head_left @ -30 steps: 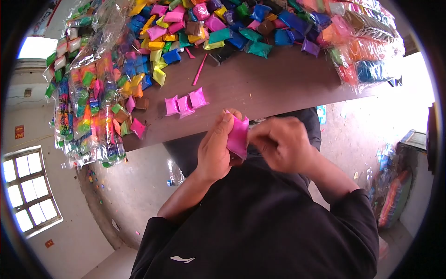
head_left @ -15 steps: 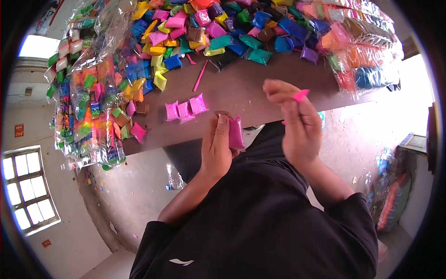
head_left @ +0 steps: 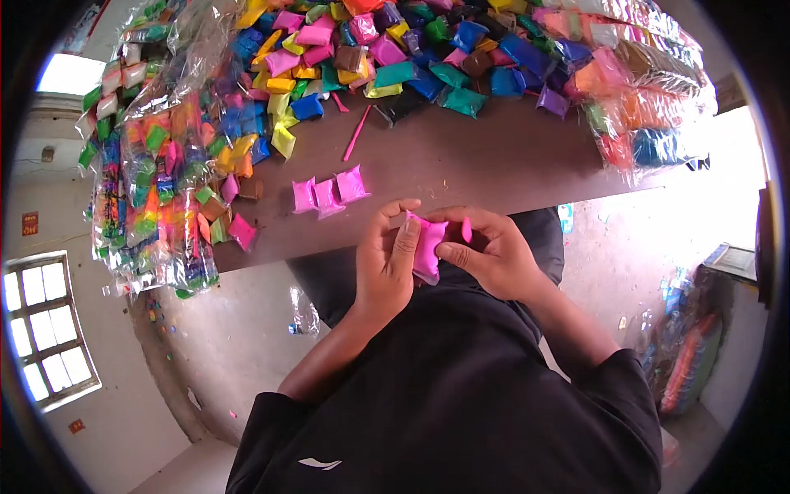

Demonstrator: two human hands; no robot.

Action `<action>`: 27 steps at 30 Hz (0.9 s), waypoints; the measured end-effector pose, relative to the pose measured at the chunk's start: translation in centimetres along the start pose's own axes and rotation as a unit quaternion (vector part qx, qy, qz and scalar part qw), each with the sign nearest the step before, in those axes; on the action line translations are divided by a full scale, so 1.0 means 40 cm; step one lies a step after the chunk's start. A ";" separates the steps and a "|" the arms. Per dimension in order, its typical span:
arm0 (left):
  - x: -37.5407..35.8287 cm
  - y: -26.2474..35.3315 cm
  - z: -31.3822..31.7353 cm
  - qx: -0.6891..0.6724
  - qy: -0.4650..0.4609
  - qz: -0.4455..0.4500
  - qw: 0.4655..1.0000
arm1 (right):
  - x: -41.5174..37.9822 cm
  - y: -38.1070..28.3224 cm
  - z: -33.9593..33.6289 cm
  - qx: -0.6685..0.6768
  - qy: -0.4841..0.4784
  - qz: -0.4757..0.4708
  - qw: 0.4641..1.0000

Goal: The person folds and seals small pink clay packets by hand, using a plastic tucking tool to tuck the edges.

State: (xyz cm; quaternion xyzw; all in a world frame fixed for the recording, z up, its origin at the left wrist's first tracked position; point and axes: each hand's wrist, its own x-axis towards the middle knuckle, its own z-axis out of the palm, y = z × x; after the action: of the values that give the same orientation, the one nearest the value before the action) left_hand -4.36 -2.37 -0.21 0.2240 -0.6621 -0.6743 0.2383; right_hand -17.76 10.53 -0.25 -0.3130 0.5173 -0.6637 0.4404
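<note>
Between my two hands, near the table's front edge, is a pink packet (head_left: 429, 249). My left hand (head_left: 387, 259) grips its left side with the thumb on top. My right hand (head_left: 496, 257) pinches the packet's right edge between thumb and fingers, and a small pink tool's end (head_left: 467, 230) sticks up among those fingers. Three pink packets, one of them the middle packet (head_left: 327, 196), lie side by side on the table (head_left: 395, 169) to the left. A thin pink stick (head_left: 356, 134) lies behind them.
A heap of coloured packets (head_left: 395, 49) spreads across the table's back. Clear bags of packets stand at the left (head_left: 164, 181) and right (head_left: 650, 99). One pink packet (head_left: 243, 232) lies near the table's left front edge.
My right hand has come down and left from its raised position and now touches the packet in my left hand. The packets on the table have not moved.
</note>
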 end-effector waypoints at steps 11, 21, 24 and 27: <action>-0.054 -0.025 -0.019 -0.114 -0.145 -0.236 0.954 | -0.048 0.064 -0.036 -0.222 0.047 -0.078 0.971; -0.072 -0.003 -0.053 -0.184 -0.166 -0.289 0.925 | -0.028 0.047 -0.089 -0.178 0.152 -0.058 0.970; -0.073 -0.048 -0.064 -0.021 -0.071 -0.144 0.987 | -0.037 0.061 -0.144 0.042 0.186 -0.019 0.981; -0.115 -0.113 -0.118 0.137 0.057 0.014 0.989 | -0.048 0.070 -0.173 0.162 0.196 -0.056 0.965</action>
State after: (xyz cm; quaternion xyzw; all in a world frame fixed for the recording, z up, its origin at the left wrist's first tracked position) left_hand 2.05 -3.17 -4.88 0.2832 -0.7363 -0.5606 0.2517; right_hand -22.26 14.90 -4.73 -0.1297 0.4607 -0.8107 0.3370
